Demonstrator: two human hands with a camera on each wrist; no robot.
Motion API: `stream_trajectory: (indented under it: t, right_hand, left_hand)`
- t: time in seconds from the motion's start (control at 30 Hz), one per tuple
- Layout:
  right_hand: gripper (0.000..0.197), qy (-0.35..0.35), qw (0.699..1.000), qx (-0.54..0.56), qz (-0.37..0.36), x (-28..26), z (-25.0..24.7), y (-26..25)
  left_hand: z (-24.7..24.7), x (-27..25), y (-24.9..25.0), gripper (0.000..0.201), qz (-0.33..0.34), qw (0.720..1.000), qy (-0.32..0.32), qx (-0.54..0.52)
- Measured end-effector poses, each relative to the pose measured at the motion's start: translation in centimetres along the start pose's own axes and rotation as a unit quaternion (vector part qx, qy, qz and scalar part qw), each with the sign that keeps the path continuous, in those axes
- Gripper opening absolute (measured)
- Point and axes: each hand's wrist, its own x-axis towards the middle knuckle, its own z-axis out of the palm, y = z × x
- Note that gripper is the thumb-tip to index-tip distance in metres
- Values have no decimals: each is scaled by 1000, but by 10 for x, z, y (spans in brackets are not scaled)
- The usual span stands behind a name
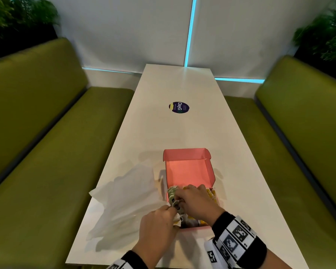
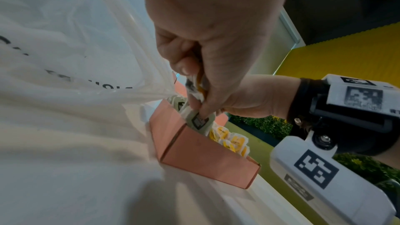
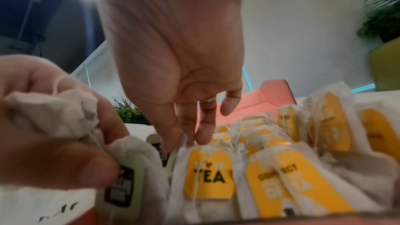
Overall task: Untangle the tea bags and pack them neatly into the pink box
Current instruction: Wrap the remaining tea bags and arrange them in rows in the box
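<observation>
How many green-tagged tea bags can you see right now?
2. One green-tagged tea bag sits under the left hand's thumb at the pink box's left side; the other stands just behind it, by the right hand. Hands may hide more.

Open pink box [image 1: 188,167] on white table [image 1: 182,129]; both hands over near end, left hand [image 1: 157,224] pinching tea bag [image 1: 177,220]; right hand [image 1: 197,200] among bags; crumpled plastic bag [image 1: 128,191] left.
</observation>
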Motion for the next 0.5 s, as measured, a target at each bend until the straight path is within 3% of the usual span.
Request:
stream_trajectory:
  t: [0.27, 0.5]
  right_hand:
    - [26, 51, 998, 0, 25, 8, 7, 0]
    - [14, 91, 994, 64, 20, 9, 13, 1]
  left_hand:
    - [12, 8, -5, 25, -37, 999, -17, -28]
    - [8, 12, -4, 20, -61, 996, -7, -66]
